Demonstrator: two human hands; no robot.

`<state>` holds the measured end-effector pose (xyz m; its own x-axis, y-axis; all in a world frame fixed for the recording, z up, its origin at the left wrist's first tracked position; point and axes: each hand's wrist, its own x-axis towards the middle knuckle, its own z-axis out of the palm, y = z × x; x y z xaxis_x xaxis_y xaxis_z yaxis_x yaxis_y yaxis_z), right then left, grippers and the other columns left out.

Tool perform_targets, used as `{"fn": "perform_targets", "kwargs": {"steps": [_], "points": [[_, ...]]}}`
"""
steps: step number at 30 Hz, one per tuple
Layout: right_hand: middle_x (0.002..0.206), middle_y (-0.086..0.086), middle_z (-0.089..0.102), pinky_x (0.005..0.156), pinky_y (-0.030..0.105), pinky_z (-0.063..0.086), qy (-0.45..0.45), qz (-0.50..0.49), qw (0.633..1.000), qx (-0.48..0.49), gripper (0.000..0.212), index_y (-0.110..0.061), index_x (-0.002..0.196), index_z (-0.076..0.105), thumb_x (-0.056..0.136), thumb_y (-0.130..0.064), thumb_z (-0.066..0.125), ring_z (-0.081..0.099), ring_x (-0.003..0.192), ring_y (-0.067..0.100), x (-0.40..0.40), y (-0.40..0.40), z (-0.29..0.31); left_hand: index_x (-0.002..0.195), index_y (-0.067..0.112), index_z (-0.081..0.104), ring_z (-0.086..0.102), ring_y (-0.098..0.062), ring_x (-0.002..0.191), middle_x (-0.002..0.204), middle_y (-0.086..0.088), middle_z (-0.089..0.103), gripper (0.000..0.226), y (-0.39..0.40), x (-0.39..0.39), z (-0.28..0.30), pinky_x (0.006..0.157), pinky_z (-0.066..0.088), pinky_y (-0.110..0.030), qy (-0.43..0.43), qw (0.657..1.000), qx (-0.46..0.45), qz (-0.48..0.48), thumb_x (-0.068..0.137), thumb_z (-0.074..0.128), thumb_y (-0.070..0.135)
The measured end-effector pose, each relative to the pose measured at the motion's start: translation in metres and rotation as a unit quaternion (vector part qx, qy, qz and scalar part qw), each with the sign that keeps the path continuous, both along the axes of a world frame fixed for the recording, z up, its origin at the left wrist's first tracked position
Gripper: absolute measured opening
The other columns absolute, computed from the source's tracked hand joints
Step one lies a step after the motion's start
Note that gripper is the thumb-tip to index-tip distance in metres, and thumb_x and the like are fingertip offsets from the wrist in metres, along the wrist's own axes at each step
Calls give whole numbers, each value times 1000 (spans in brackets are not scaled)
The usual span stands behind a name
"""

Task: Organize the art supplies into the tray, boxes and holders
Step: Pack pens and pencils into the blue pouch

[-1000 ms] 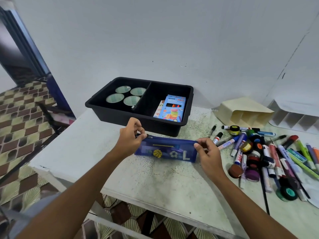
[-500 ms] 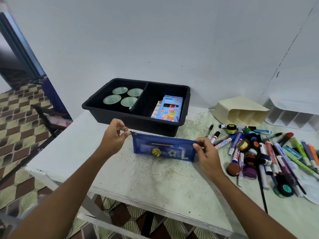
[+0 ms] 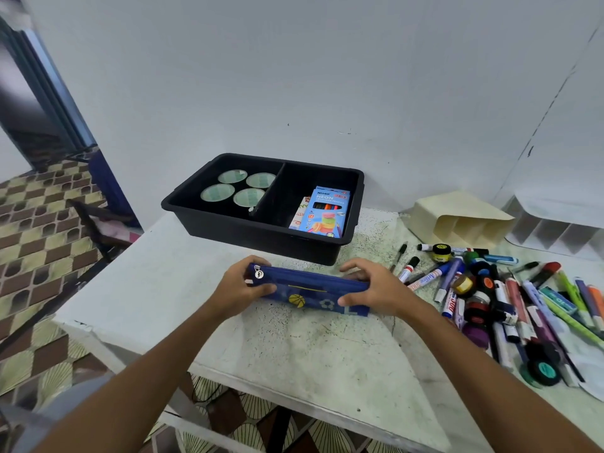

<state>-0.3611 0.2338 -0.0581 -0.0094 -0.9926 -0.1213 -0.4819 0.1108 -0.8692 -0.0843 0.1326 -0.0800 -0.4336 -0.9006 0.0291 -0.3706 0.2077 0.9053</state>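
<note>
Both my hands hold the blue pouch (image 3: 313,289) at the table's (image 3: 294,348) middle, just in front of the black tray (image 3: 261,233). My left hand (image 3: 240,284) grips the pouch's left end, thumb on the front, fingers curled behind, right by the silver zip pull (image 3: 259,273). My right hand (image 3: 376,287) grasps the right end, fingers over the top edge, thumb on the front face. Can't tell if the pouch's bottom edge touches the table.

Tray sits at the back against the wall, split in two compartments. Left one has four tape rolls (image 3: 240,188) lying flat. Right one has a blue pencil box (image 3: 327,212) leaning on the right wall, another box partly hidden behind it.

Right of the pouch: a loose pile of markers (image 3: 510,295), pens and small paint jars, near my right hand. Cream holder (image 3: 457,220) lies on its side behind the pile; white holder (image 3: 555,227) at far right.
</note>
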Motion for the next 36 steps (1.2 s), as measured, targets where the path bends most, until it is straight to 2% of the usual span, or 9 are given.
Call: {"fn": "perform_targets", "kwargs": {"steps": [3,5,11,15,17,21,26,31,36], "points": [[99,-3,71,73,22,53,118,72,990,24,43,-24,108,69,69,-15,85,67,83,11,0,-12,9,99,17,60,63,-19,89,97,-3,67,27,2,-2,1,70,55,-18,8,1000,-3,16,80,76,5],[90,-1,72,69,24,51,125,82,988,26,30,-16,101,73,72,-11,81,65,75,12,-1,-12,13,97,19,60,65,-19,89,96,-1,68,26,7,-1,7,70,55,-18,11,1000,11,5,82,74,4],[78,5,70,63,20,48,-44,58,997,-10,9,-3,91,73,83,-1,71,63,67,12,-4,2,39,106,1,62,71,-16,87,95,-5,74,26,4,3,65,75,57,-24,74,997,-3,-37,81,71,-4],[77,-3,73,63,18,50,-140,21,988,-63,19,-6,96,72,83,6,67,67,68,8,1,-4,66,107,11,65,70,-10,88,92,6,75,27,-2,-11,111,75,55,-19,128,991,-29,-6,84,69,0],[71,-7,72,60,18,50,-160,3,984,-78,20,-8,95,72,84,7,66,65,63,6,2,-8,74,112,12,63,69,-17,93,98,2,74,28,-7,-17,120,78,58,-28,164,986,-14,26,86,69,5],[63,-7,68,57,19,52,-215,-69,968,-108,18,-3,97,70,84,8,65,62,56,5,4,-15,76,144,20,37,60,-33,111,122,-7,58,64,-6,-35,116,76,60,-44,263,954,103,96,88,68,12],[72,0,72,64,31,55,-300,-153,935,-107,18,-14,85,72,82,4,68,65,65,17,12,-24,73,151,45,6,67,-36,104,133,-13,48,102,10,-67,99,78,58,-52,280,949,145,-1,77,70,19],[86,9,72,65,31,57,-338,-157,921,-111,19,-9,98,71,82,1,69,67,73,21,25,-37,70,152,41,16,69,-26,103,126,-12,60,96,-6,-91,99,72,59,-47,276,952,122,-42,79,70,11],[87,8,72,58,29,57,-348,-154,919,-101,26,-3,108,67,83,-1,70,70,71,18,27,-54,80,151,39,24,68,-32,104,120,-17,66,91,-47,-95,102,74,58,-49,290,934,194,-80,78,67,5]]}}
